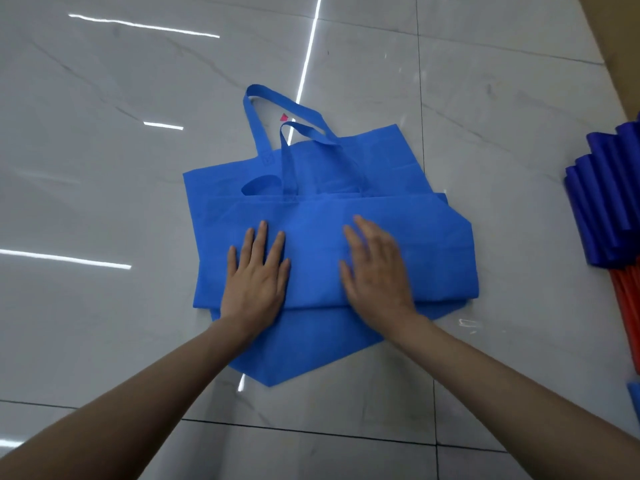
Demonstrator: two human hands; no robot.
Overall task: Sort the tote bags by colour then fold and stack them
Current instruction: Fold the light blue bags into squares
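Note:
Blue tote bags (311, 258) lie overlapped on the glossy marble floor, handles (270, 109) pointing away from me. The top bag is folded into a wide band across the others, and a corner of a lower bag (298, 351) sticks out toward me. My left hand (256, 275) presses flat on the left part of the folded band, fingers straight and spread. Flat on the band's right part rests my right hand (375, 268), slightly blurred. A tiny pink scrap (284, 116) shows between the handles.
At the right edge stands a pile of folded dark blue bags (602, 202) with orange-red ones (627, 299) beneath, and a light blue piece (633, 400) lower down. A tan wall base (613, 46) runs along the top right. Marble tiles (104, 168) surround the bags.

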